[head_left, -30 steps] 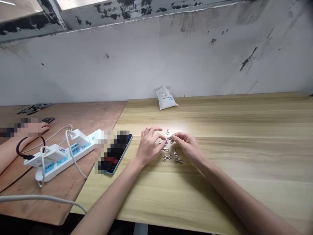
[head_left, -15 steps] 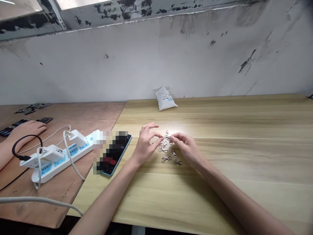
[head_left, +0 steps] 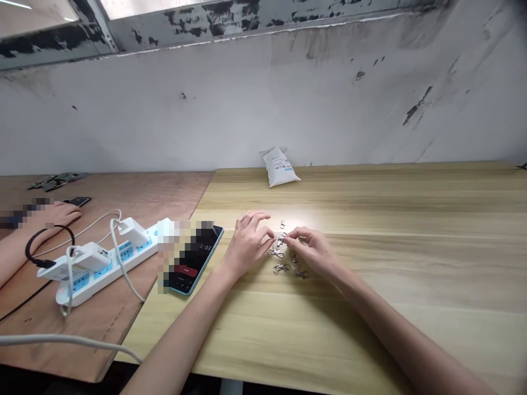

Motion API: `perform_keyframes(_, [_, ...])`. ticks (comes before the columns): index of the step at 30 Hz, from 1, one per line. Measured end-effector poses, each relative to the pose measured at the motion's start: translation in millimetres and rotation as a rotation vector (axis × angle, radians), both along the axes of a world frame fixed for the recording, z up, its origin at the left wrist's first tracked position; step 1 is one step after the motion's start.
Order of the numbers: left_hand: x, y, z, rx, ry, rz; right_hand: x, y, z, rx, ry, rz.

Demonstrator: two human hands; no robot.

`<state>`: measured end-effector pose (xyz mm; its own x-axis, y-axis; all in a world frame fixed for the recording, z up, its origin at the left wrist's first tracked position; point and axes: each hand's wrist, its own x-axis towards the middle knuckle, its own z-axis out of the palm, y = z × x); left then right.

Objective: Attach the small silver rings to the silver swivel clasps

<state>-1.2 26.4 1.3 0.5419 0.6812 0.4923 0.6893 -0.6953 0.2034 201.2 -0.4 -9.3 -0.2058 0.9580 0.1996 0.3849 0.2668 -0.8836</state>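
There were at least five metal clasps (head_left: 281,268); their exact number could not be told, because some overlapped. There were also one white packet (head_left: 282,170), one blue-edged phone (head_left: 201,257), one power strip (head_left: 107,278) and at least two white chargers (head_left: 134,231).

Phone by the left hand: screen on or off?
On: the phone shows lit digits and a red button on its dark screen.

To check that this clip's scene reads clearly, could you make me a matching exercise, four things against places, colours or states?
1. packet
2. phone
3. power strip
4. metal clips

A. silvery, loosely clustered
B. white, with plugs in it
C. near the wall
D. blue-edged, screen lit

Pairs: 1-C, 2-D, 3-B, 4-A
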Motion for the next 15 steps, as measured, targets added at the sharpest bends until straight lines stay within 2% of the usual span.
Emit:
perform_keyframes(2, [-12,6,1.4,-0.062,0.032,0.028,4,2,-0.4,0.123,-0.139,-0.003])
perform_keyframes(4, [-26,13,2.9,-0.091,0.049,0.129,8,5,-2.9,0.229,-0.271,0.020])
perform_keyframes(6, [-40,20,3.1,-0.117,0.064,0.239,12,9,-7.3,0.290,-0.361,0.059])
perform_keyframes(8, [-50,24,1.9,-0.156,0.090,0.295,15,13,-12.7,0.328,-0.407,0.070])
perform_keyframes(13, [-49,24,-1.1,-0.187,0.117,0.256,14,21,-22.5,0.381,-0.532,-0.071])
perform_keyframes(15, [-46,23,-1.6,-0.183,0.108,0.236,11,22,-23.2,0.385,-0.628,-0.073])
